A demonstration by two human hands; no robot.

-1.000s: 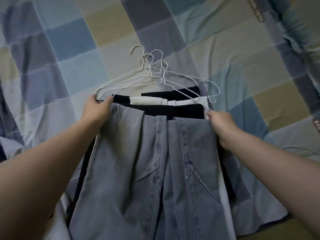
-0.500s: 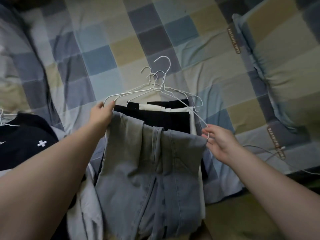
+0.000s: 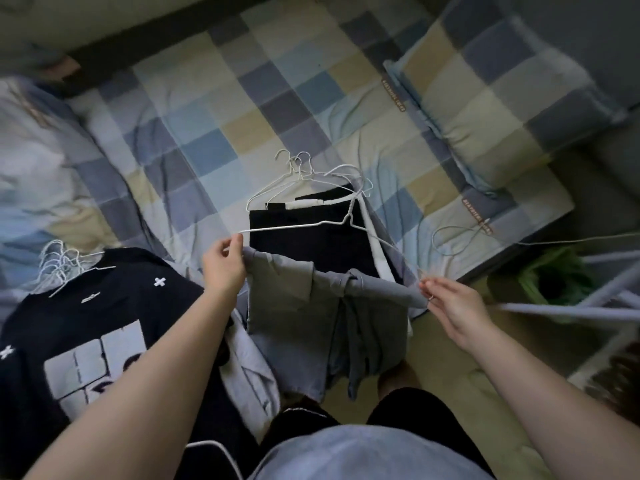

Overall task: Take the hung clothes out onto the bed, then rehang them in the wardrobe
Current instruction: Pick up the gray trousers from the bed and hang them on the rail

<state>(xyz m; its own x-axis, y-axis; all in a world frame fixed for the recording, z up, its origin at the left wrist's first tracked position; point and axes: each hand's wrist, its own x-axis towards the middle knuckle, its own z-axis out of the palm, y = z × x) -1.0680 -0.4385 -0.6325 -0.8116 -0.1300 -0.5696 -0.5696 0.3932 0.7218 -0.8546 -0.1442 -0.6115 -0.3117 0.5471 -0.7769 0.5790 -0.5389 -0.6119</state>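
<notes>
Lettering on brown label (image 3: 393, 95) is illegible; left hand (image 3: 223, 268), right hand (image 3: 453, 306) pinch hanger (image 3: 294, 226).

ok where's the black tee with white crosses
Head view, lower left: the black tee lies on the bed, left of the grey jeans, white hangers at its collar.

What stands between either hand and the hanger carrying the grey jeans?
Nothing visible. The left hand pinches one end of the hanger and the right hand pinches the other, grey jeans draped over its bar. The wardrobe is out of view.
</notes>
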